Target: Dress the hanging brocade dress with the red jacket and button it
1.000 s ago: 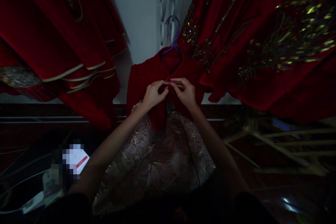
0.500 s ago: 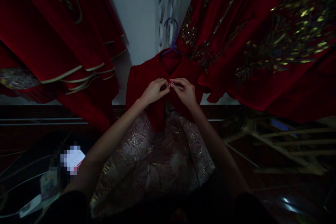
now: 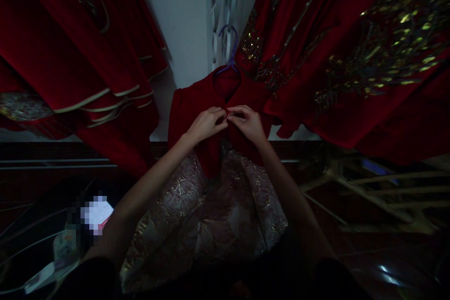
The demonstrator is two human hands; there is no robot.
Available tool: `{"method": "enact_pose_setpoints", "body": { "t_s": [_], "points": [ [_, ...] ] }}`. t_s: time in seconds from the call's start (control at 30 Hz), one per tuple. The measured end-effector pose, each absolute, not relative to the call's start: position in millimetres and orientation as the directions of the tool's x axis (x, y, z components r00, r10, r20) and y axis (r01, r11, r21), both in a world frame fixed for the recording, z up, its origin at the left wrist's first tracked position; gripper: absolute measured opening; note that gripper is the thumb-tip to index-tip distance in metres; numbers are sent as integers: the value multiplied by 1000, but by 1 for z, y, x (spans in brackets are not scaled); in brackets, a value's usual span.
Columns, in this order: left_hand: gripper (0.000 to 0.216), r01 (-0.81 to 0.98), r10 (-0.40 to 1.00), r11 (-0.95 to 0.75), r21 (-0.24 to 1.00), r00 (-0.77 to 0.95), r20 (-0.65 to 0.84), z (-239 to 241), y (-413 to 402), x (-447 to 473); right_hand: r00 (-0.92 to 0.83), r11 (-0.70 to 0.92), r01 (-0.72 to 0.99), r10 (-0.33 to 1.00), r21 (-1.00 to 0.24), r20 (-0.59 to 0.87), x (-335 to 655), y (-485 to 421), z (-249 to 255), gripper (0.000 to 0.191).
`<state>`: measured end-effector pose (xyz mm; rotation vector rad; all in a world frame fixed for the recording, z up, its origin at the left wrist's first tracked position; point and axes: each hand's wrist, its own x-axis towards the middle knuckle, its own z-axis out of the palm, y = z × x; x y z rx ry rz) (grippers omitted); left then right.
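Note:
A short red jacket (image 3: 190,98) hangs on a purple hanger (image 3: 232,51), above a shiny brocade skirt (image 3: 225,206). Both my hands meet at the jacket's front, below the neck opening. My left hand (image 3: 208,123) is closed, thumb and fingertips pinching the front edge. My right hand (image 3: 249,123) is closed too, in a pinch on a small shiny button (image 3: 230,114) at the same edge. Fingers partly hide the button, and whether it sits through a loop cannot be seen in this dim light.
Red garments (image 3: 84,47) with pale trim hang at left. Red garments with gold sequins (image 3: 393,51) hang at right. Behind are a white wall (image 3: 179,14) and metal chain-like hangers (image 3: 225,0). A lit, blurred-out device (image 3: 100,213) lies lower left; a pale rack (image 3: 379,197) stands lower right.
Almost nothing differs. My right fingers have shifted very slightly at the button, and my left hand stays at the jacket edge.

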<state>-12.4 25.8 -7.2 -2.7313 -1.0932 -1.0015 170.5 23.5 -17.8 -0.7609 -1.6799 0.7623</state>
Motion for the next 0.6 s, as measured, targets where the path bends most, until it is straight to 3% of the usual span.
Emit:
{"method": "enact_pose_setpoints", "body": {
  "t_s": [0.17,0.27,0.4,0.5,0.6],
  "points": [
    [13,674,588,-737,56,598,545,-8,26,-10,-221,576,61,804,-815,552,171,31,-23,21],
    [13,701,606,-710,71,556,569,-12,22,-3,-163,576,67,812,-815,561,166,38,-28,23],
    [14,622,683,-676,394,329,652,-33,17,13,-14,567,91,823,-818,569,153,49,-38,30],
    [16,423,761,-623,658,135,634,-56,18,26,50,572,112,814,-813,579,147,53,-47,35],
    [17,202,835,-537,819,-16,550,-72,27,33,46,581,165,803,-797,594,147,46,-57,52]
  ]
}}
